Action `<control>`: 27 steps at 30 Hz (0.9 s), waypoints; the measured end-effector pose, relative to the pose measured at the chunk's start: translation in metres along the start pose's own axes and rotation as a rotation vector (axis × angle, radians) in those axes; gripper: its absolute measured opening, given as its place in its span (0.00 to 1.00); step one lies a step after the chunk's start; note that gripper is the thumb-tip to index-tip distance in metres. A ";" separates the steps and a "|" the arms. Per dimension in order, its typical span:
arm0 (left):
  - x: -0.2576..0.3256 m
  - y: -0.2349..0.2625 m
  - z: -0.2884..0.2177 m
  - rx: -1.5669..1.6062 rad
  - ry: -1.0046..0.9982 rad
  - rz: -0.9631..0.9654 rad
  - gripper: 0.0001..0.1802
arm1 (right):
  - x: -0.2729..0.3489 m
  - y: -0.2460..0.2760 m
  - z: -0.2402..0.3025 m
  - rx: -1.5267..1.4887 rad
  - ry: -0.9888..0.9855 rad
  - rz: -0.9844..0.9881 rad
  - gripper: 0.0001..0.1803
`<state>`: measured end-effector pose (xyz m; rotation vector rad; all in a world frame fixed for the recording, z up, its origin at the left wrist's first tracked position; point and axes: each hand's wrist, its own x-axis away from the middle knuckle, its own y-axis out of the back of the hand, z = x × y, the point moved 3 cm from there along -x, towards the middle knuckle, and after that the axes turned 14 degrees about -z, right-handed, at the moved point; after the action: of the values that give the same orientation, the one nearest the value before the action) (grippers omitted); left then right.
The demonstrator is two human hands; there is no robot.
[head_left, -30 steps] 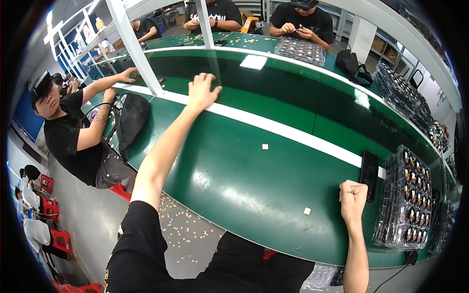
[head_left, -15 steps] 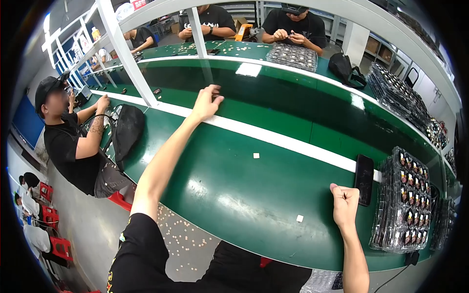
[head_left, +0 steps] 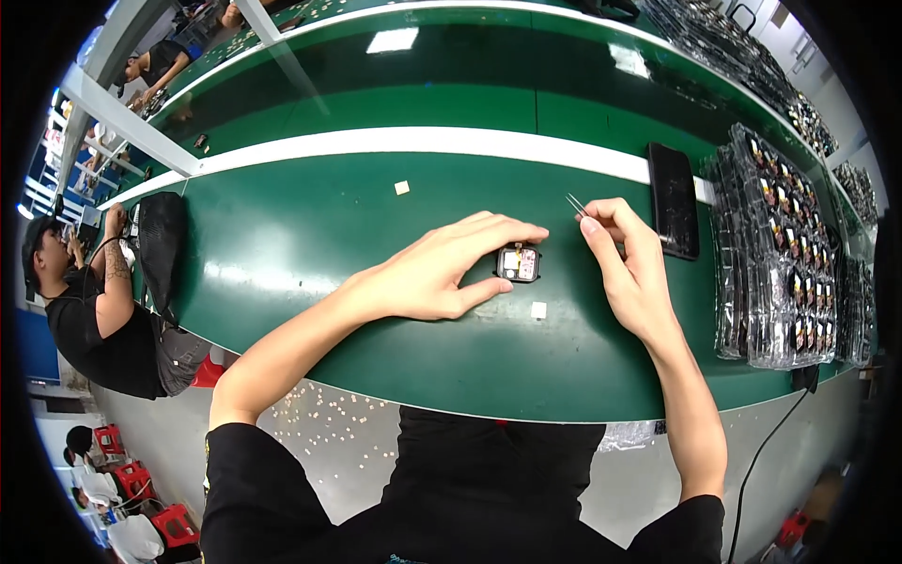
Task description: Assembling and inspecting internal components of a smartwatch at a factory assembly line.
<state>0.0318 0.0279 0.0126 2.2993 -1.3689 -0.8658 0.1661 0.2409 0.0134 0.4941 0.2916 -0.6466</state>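
Observation:
On the green bench lies a small black smartwatch case (head_left: 519, 264), its inner parts showing, white, pink and gold. My left hand (head_left: 440, 268) comes at it from the left, with the thumb at its lower edge and the fingers along its upper edge. To the right, my right hand (head_left: 622, 249) pinches thin metal tweezers (head_left: 577, 205), whose tips point up and left, apart from the case. A small pale square piece (head_left: 538, 309) lies just below the case, and a similar square piece (head_left: 403, 188) lies farther off.
A black phone (head_left: 674, 202) lies right of my right hand. Beyond it are stacked clear trays (head_left: 775, 254) of small parts. A white rail (head_left: 376, 142) separates the bench from a green conveyor (head_left: 451, 103). At left, a co-worker (head_left: 94, 301) sits by a black bag (head_left: 162, 249).
My left hand has come back from the conveyor to the bench, now with the watch case. My right hand has turned from a fist to showing tweezers. The view has tipped down.

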 end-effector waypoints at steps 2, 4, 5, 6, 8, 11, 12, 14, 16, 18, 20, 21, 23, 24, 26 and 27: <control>-0.004 0.000 -0.003 -0.044 -0.035 -0.039 0.39 | 0.002 0.000 0.003 0.042 0.090 -0.034 0.09; -0.003 0.001 0.001 -0.175 -0.072 -0.083 0.37 | 0.006 -0.002 0.004 0.045 0.024 -0.002 0.09; -0.003 0.004 0.002 -0.221 -0.051 -0.084 0.35 | 0.007 -0.004 0.003 0.049 -0.025 0.027 0.09; 0.000 0.004 0.004 -0.268 -0.052 -0.111 0.32 | 0.009 -0.003 0.005 0.036 -0.047 0.041 0.09; 0.000 0.006 0.004 -0.271 -0.060 -0.106 0.30 | 0.012 -0.005 0.005 -0.019 -0.104 0.061 0.09; 0.000 0.006 0.006 -0.250 -0.082 -0.109 0.30 | 0.016 -0.009 0.005 -0.115 -0.192 0.091 0.08; -0.001 0.007 0.004 -0.250 -0.100 -0.120 0.30 | 0.016 -0.010 0.006 -0.113 -0.181 0.107 0.08; -0.001 0.006 0.003 -0.245 -0.099 -0.112 0.30 | 0.019 -0.011 0.003 -0.111 -0.182 0.125 0.08; 0.000 0.006 0.005 -0.254 -0.125 -0.126 0.31 | 0.021 -0.011 -0.001 -0.181 -0.167 0.083 0.08; 0.000 0.007 0.009 -0.242 -0.117 -0.129 0.30 | 0.019 -0.010 0.000 -0.125 -0.140 0.111 0.08; 0.000 0.009 0.008 -0.199 -0.052 -0.140 0.30 | 0.019 -0.012 0.004 -0.086 -0.081 0.094 0.09; 0.000 0.010 0.007 -0.191 -0.044 -0.134 0.30 | 0.019 -0.012 0.005 -0.084 -0.093 0.096 0.09; -0.001 0.013 0.010 -0.207 -0.019 -0.076 0.30 | 0.018 -0.011 0.008 -0.039 -0.038 0.107 0.08; -0.001 0.012 0.012 -0.187 -0.024 -0.086 0.31 | 0.018 -0.011 0.008 -0.009 -0.007 0.113 0.07; -0.001 0.011 0.016 -0.177 -0.018 -0.078 0.31 | 0.016 -0.011 0.008 0.012 0.010 0.119 0.07; -0.001 0.011 0.017 -0.171 -0.019 -0.075 0.31 | 0.016 -0.011 0.008 0.035 0.036 0.123 0.07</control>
<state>0.0133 0.0241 0.0064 2.2287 -1.1734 -0.9897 0.1723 0.2208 0.0097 0.5530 0.2820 -0.5238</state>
